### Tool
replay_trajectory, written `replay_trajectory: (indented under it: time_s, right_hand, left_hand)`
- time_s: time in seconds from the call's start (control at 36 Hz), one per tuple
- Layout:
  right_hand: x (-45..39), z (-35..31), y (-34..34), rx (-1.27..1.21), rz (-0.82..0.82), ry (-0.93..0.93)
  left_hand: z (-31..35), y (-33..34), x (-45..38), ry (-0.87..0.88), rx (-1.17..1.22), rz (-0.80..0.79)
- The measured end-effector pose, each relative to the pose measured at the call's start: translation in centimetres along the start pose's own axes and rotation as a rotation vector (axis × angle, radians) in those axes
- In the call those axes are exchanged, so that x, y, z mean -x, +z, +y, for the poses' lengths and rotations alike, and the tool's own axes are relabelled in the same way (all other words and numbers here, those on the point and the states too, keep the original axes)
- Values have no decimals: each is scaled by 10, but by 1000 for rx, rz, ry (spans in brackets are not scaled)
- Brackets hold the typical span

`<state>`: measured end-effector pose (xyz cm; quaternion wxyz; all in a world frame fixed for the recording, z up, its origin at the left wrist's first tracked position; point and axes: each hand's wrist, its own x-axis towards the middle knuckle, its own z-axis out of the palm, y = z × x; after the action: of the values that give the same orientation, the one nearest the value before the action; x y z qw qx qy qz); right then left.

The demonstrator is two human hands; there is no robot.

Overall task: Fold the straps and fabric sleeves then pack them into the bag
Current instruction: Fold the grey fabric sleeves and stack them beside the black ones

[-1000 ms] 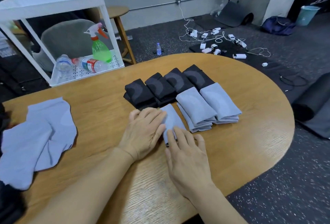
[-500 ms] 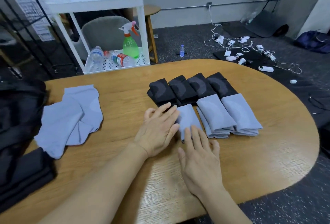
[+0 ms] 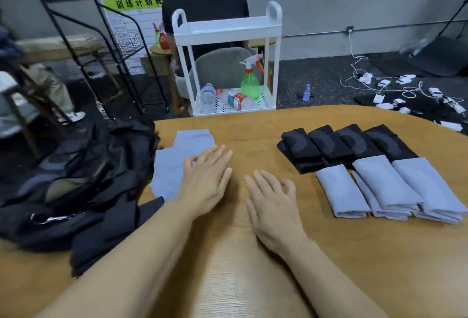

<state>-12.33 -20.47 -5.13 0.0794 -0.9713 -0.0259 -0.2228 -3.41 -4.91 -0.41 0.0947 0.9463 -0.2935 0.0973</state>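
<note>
Head view: both hands have left the folded pale blue fabric sleeve [image 3: 342, 191], now lying in the row at right.
Left hand [image 3: 205, 181], fingers straight, touches unfolded pale blue sleeves [image 3: 174, 163]; right hand [image 3: 273, 206] rests flat on the oval wooden table [image 3: 329, 254]. Black mesh bag [image 3: 76, 178] sits left; white cart [image 3: 228, 64] beyond.

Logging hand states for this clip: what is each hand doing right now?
Left hand: open, fingers straight, over the edge of the unfolded blue sleeves, gripping nothing.
Right hand: open, fingers relaxed, over the table, holding nothing.
</note>
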Motion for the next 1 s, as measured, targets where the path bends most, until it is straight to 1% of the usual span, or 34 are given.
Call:
replay_trajectory:
  time_s: [0.08, 0.14, 0.19, 0.25, 0.33, 0.39, 0.5, 0.56, 0.64, 0.72, 0.81, 0.89, 1.0]
  right_hand:
    - [-32, -17, 9, -24, -2, -31]
    - [-56, -28, 14, -49, -34, -25]
    - [-79, -40, 18, -75, -106, -31]
    - [-101, -51, 25, -85, -186, -39]
    - [-127, -66, 39, -102, -226, -18]
    - [-141, -75, 49, -135, -251, 23]
    - [-158, -88, 68, -180, -306, 135]
    - [-162, -93, 75, -197, -332, 170]
    - [-169, -97, 82, -253, -388, 217]
    - [-173, -97, 80, -331, -415, 265]
    - [-172, -97, 76, -402, -362, 258]
    - [-169, -97, 71, -490, -310, 243]
    - [-165, -99, 53, -674, -233, 205]
  left_hand:
    - [-35, -12, -8, -203, -24, -46]
    - [-58, -15, -14, -346, -64, -75]
    - [-80, -16, -18, -462, -94, -117]
    - [-100, -11, -22, -548, -130, -196]
    - [-121, -1, -25, -621, -77, -248]
    - [-129, 5, -28, -631, -38, -273]
    - [-129, 8, -37, -662, -58, -336]
    - [-129, 10, -39, -670, -53, -325]
    - [-132, 16, -39, -667, 24, -249]
    - [-134, 19, -35, -640, 80, -137]
    - [-133, 19, -32, -593, 75, -40]
    - [-130, 17, -27, -573, 102, -16]
    - [-121, 6, -19, -584, 316, 79]
